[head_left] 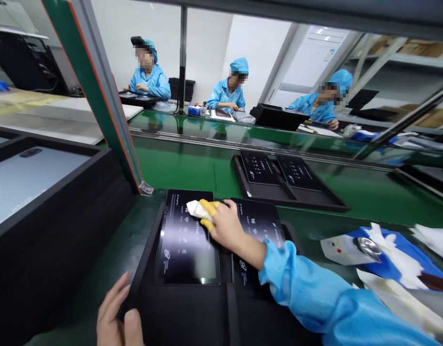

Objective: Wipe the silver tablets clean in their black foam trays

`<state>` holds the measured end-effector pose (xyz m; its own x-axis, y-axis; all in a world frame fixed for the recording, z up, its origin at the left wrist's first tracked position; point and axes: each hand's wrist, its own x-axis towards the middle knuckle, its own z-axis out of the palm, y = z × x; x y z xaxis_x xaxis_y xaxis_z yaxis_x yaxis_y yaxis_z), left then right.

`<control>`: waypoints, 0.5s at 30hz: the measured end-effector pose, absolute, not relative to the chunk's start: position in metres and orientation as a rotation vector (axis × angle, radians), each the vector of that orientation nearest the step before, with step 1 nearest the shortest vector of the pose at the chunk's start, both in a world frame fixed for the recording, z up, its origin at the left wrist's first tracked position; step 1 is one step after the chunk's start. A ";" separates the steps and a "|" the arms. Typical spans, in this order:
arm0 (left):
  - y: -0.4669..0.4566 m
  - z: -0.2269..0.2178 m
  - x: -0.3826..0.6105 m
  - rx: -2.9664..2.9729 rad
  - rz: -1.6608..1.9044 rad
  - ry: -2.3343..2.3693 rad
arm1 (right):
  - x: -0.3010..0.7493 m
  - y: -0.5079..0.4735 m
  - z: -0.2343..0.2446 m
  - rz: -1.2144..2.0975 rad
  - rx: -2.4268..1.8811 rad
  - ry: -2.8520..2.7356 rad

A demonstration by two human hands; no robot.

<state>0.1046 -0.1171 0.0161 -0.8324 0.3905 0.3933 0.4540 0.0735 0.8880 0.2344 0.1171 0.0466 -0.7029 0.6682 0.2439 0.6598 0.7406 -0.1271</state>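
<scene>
A white cloth [196,209] lies pressed on the upper right part of a dark tablet screen [187,238], pinched under the fingertips of the right hand [224,226]. Yellow finger cots cover at least two of those fingers [208,207]; the grip is closed down on the cloth, the palm flat and low over the glass. The tablet sits in the left compartment of a black tray [192,307], and a second tablet [259,226] lies just beside it in the right compartment, partly hidden by the wrist and the blue sleeve [315,293]. Both screens show white icons and print.

The left hand [116,317] rests at the near left corner of the tray, fingers curled against its edge, thumb up; it steadies the tray and has nothing else in it.

The tray stands on a green bench [192,168]. Farther along it lies another black tray [289,187] with two more dark tablets. At the right are white cloths on blue sheets [398,254] and a small round metal thing, too small to name. At the left stands a stack of black trays [55,230] with a grey slab on top. Across the bench three people in blue coats and caps [230,91] sit at work.
</scene>
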 end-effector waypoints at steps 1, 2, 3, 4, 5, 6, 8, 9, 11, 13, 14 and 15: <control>-0.117 0.014 0.104 -0.904 -1.900 -2.267 | 0.237 0.105 0.041 0.025 -0.962 -2.689; -0.117 0.012 0.102 -0.928 -1.911 -2.257 | 0.242 0.086 0.034 0.018 -0.844 -2.721; -0.117 0.008 0.100 -0.958 -1.925 -2.243 | 0.248 0.063 0.027 0.024 -0.702 -2.753; -0.118 0.004 0.097 -0.990 -1.930 -2.222 | 0.254 0.040 0.022 0.048 -0.561 -2.777; -0.118 0.001 0.094 -1.023 -1.940 -2.205 | 0.261 0.020 0.018 0.088 -0.443 -2.789; -0.119 -0.002 0.092 -1.052 -1.944 -2.199 | 0.266 0.006 0.016 0.139 -0.355 -2.792; -0.120 -0.004 0.090 -1.095 -1.896 -2.244 | 0.273 0.000 0.021 0.242 -0.287 -2.756; -0.120 -0.003 0.089 -1.132 -1.831 -2.294 | 0.273 0.008 0.026 0.276 -0.320 -2.724; -0.118 -0.001 0.091 -1.252 -1.617 -2.408 | 0.270 0.035 0.036 0.280 -0.525 -2.652; -0.115 -0.002 0.093 -1.407 -1.337 -2.460 | 0.266 0.059 0.041 0.236 -0.780 -2.609; -0.113 -0.004 0.094 -1.478 -1.200 -2.447 | 0.265 0.064 0.041 0.224 -0.835 -2.620; -0.110 -0.008 0.095 -1.531 -1.072 -2.407 | 0.264 0.063 0.038 0.222 -0.811 -2.656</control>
